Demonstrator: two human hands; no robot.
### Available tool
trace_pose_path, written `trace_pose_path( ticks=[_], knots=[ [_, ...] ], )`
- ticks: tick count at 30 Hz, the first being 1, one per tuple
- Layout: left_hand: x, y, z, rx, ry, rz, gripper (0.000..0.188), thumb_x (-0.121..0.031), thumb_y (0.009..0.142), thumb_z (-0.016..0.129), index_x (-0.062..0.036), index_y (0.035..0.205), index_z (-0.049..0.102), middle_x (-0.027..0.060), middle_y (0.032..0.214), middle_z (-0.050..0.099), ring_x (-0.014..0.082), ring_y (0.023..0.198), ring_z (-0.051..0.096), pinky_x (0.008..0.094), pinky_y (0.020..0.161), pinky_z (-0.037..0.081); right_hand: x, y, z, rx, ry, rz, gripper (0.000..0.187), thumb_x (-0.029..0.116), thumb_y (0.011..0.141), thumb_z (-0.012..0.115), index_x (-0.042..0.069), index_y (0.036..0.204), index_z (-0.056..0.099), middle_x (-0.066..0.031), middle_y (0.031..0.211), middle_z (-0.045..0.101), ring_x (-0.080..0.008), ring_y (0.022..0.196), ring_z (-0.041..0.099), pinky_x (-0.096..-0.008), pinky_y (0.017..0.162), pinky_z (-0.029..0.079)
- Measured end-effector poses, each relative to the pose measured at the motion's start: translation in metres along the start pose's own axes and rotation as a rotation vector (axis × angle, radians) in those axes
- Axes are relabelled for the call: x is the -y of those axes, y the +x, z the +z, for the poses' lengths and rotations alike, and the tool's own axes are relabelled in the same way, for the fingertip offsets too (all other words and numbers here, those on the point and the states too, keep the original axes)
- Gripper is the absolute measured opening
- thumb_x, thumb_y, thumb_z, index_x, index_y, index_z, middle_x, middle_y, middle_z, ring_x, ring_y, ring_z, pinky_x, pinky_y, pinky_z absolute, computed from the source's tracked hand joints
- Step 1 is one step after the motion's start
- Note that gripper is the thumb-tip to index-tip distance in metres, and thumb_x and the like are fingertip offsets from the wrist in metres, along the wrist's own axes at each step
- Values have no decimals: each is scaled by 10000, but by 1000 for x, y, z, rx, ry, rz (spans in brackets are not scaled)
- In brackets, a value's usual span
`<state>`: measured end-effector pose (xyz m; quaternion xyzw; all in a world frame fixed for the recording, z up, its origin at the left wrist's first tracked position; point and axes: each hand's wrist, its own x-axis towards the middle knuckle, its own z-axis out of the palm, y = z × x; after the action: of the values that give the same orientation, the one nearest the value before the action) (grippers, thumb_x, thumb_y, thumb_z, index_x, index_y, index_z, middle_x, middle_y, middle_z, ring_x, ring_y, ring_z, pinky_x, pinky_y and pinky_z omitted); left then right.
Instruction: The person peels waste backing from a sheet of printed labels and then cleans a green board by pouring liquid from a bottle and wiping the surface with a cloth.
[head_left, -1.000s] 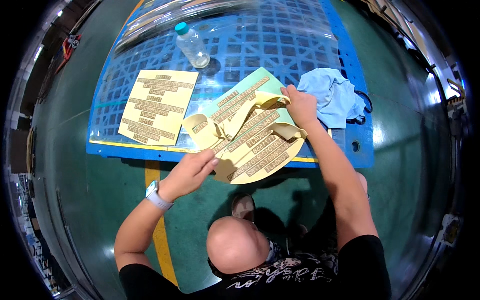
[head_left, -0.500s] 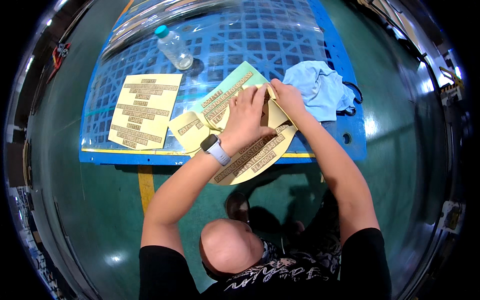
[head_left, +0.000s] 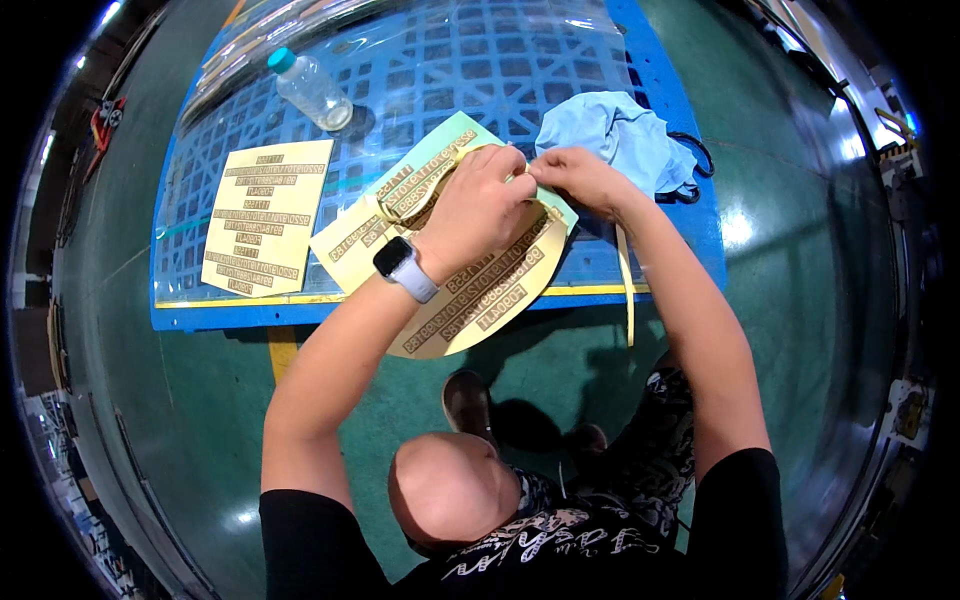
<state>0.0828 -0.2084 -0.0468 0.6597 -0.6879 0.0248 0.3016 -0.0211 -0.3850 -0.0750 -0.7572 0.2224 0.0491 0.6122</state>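
Note:
A pale yellow sheet (head_left: 480,325) with rows of dark cut-out lettering bends over the table's front edge. It lies curled over a green sheet (head_left: 460,128) with similar lettering. My left hand (head_left: 482,195), a watch on its wrist, is closed on the yellow sheet's upper part, fingers curled. Beside it, my right hand (head_left: 585,180) is closed in a pinch, its fingertips close to the left fingers. A narrow yellow strip (head_left: 627,290) hangs from under the right hand past the table edge; its upper end is hidden there.
Another lettered yellow sheet (head_left: 265,220) lies flat at the left. A clear bottle with a teal cap (head_left: 312,92) lies farther back. Light blue cloth (head_left: 610,140) with a dark loop is bunched at the right on the blue grid-patterned table (head_left: 510,65), which bears clear film.
My right fingers have come off the folded edge of the yellow sheet to pinch near the left fingertips. The narrow strip now hangs down below the right hand. The view has shifted slightly.

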Motion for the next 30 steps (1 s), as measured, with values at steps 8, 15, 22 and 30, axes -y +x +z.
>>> trace_pose_path(
  ticks=[8,15,22,30],
  knots=[
    [-19,1,2,143,-789,-548,87,-68,875,532,-18,938,498,80,855,597,157,781,584,297,694,453,-19,-11,12,-202,-417,-87,340,294,930,535,-43,911,577,-172,811,633,-267,740,592,-379,686,463],
    [-23,-10,7,260,-401,-349,366,-295,805,671,-28,1052,623,154,907,666,264,800,639,378,726,488,-2,-9,39,-407,-708,-73,357,324,955,458,-10,899,571,-238,824,646,-420,835,626,-493,719,495],
    [-30,1,3,265,-99,-272,186,-248,858,638,-69,908,633,159,764,646,374,696,608,444,622,478,-8,8,23,-255,-720,-128,375,377,949,468,42,883,624,-188,863,664,-386,835,636,-495,713,495],
    [-32,-2,-10,523,75,-267,346,-388,708,750,-52,729,668,147,691,636,323,688,634,431,633,484,17,8,39,-342,-844,-148,356,356,955,476,28,936,614,-172,862,677,-366,833,656,-498,688,507]
  ],
)
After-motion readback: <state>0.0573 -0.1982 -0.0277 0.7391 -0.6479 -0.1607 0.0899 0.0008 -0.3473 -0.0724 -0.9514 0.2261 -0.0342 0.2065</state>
